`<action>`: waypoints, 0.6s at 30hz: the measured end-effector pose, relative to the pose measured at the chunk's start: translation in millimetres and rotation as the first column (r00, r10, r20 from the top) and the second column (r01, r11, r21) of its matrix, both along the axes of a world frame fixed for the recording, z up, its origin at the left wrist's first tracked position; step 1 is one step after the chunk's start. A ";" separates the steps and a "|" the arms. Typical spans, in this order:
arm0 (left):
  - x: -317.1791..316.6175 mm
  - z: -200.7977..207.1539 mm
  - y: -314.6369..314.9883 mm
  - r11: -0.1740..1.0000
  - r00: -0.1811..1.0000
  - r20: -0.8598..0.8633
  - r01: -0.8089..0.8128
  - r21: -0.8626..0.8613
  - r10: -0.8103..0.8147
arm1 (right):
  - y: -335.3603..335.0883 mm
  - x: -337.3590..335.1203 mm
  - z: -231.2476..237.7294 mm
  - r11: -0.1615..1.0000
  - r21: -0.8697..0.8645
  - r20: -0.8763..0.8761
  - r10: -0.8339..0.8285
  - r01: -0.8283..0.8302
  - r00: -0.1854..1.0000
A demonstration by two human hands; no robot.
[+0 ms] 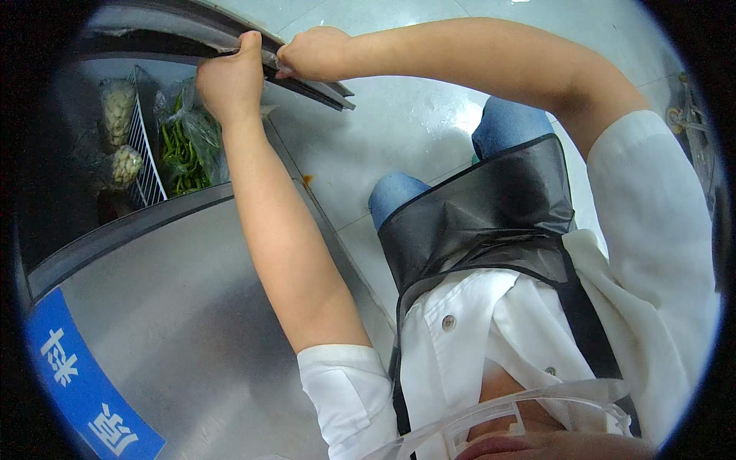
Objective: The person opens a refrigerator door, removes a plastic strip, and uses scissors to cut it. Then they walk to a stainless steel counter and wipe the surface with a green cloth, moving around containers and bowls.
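A fridge door point(176, 34) with a dark gasket along its edge stands open at the upper left. My left hand point(234, 80) is closed round that edge, its thumb on top. Just right of it, my right hand point(316, 54) is closed at the same edge, with the fingertips pressed against the grey strip near the door's end. Its fingers are partly hidden, and I cannot tell whether something small is between them. Inside the fridge, beneath my left hand, lie long green vegetables point(180, 153) in a clear bag and pale, knobbly food point(119, 115) in clear wrapping.
A white wire divider point(146, 146) separates the bags. The steel fridge front point(192, 284) carries a blue label point(84, 376). Pale floor tiles point(406, 126) look wet beside the door. My knees and black apron point(483, 207) are close to the fridge's right side.
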State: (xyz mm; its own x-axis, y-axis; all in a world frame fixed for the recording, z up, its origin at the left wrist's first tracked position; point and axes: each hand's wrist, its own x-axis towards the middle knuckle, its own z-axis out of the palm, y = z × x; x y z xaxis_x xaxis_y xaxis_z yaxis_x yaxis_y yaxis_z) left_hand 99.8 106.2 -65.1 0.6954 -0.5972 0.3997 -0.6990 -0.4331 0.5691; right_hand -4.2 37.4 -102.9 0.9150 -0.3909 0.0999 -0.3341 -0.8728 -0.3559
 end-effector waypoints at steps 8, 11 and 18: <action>-6.5 8.4 -4.0 0.999 0.994 -0.101 0.034 0.042 -0.030 | 3.5 -3.0 -8.0 0.988 0.131 0.141 -0.098 0.080 0.985; -5.1 6.9 -4.7 0.999 0.999 -0.004 0.035 0.035 -0.034 | 2.6 -2.3 -4.3 0.994 0.089 0.050 -0.067 0.062 0.996; -5.3 3.8 -7.8 1.000 0.999 -0.046 0.029 0.009 -0.028 | 8.8 -13.9 -3.9 0.994 0.095 0.101 -0.063 0.053 0.993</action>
State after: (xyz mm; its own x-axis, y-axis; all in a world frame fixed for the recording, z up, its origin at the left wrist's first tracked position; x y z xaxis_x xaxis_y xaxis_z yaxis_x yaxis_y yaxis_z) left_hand 94.5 98.4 -61.3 0.6953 -0.6207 0.3623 -0.6846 -0.4187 0.5966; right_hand -18.1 46.2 -106.8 0.8770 -0.4549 0.1546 -0.3401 -0.8151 -0.4690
